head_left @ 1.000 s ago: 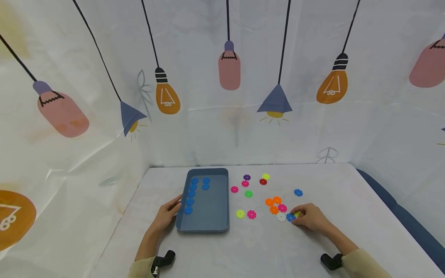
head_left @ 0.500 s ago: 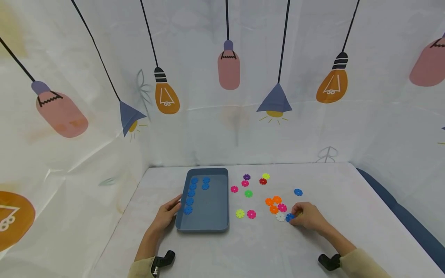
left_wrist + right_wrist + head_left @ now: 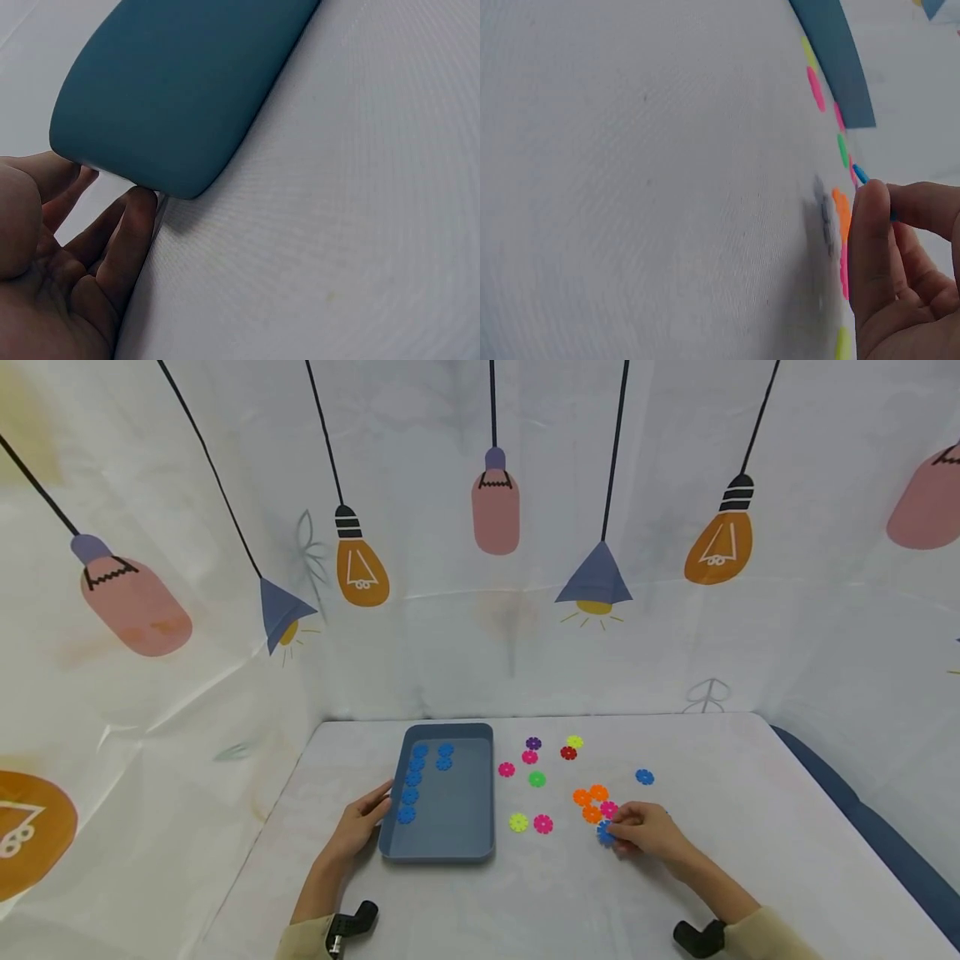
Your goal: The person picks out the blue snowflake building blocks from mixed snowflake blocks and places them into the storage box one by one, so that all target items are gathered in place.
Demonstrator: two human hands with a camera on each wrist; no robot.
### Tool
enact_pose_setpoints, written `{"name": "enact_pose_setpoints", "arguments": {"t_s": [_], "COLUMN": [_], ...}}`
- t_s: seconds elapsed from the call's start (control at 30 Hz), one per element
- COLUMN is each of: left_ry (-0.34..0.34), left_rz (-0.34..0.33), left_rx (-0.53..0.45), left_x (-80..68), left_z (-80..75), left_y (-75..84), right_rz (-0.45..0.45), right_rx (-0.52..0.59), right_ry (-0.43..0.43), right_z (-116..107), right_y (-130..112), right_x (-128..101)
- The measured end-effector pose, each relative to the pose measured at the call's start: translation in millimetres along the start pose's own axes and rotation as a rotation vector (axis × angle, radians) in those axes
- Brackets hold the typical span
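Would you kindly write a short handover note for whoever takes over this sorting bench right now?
Right hand: pinches a blue flower disc just off the table, near the orange discs.
Left hand: fingers rest against the blue tray at its near left edge.
Done: seven blue discs lie in the tray, along its left side.
Left, as it looks: the pinched disc, and one more blue disc lying alone on the table to the right. The pink, green, yellow, purple, red and orange discs lie on the table beside the tray.
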State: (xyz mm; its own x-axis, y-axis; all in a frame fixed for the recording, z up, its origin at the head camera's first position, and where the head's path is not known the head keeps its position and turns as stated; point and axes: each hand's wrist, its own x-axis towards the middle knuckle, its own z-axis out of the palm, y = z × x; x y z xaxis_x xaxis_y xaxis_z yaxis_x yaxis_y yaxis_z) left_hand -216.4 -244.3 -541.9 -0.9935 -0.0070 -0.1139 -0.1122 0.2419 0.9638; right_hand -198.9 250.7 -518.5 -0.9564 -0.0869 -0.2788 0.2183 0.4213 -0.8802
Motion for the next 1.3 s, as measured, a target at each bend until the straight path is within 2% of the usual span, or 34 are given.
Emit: {"name": "enact_pose_setpoints", "arguments": {"t_s": [0.3,0.8,1.3], "left_ry": [0.011,0.003,-0.003], "left_rz": [-0.005,-0.021,-0.020], "left_rx": [0.013,0.007,0.000], "left_x": [0.7,0.7,0.2], "left_z": [0.0,0.3,-0.9], "left_y": [-1.2,-0.8,0.6], "right_rz": [-0.013,-0.067,-0.082], "right_rx": [0.140,0.167,0.199], "right_ry": [-0.119,-0.178,-0.225], "right_z": [17.6,50.1,83.5], "right_y": [-7.1,-27.4,-50.2], "right_x": [5.7,11.1,16.8]}}
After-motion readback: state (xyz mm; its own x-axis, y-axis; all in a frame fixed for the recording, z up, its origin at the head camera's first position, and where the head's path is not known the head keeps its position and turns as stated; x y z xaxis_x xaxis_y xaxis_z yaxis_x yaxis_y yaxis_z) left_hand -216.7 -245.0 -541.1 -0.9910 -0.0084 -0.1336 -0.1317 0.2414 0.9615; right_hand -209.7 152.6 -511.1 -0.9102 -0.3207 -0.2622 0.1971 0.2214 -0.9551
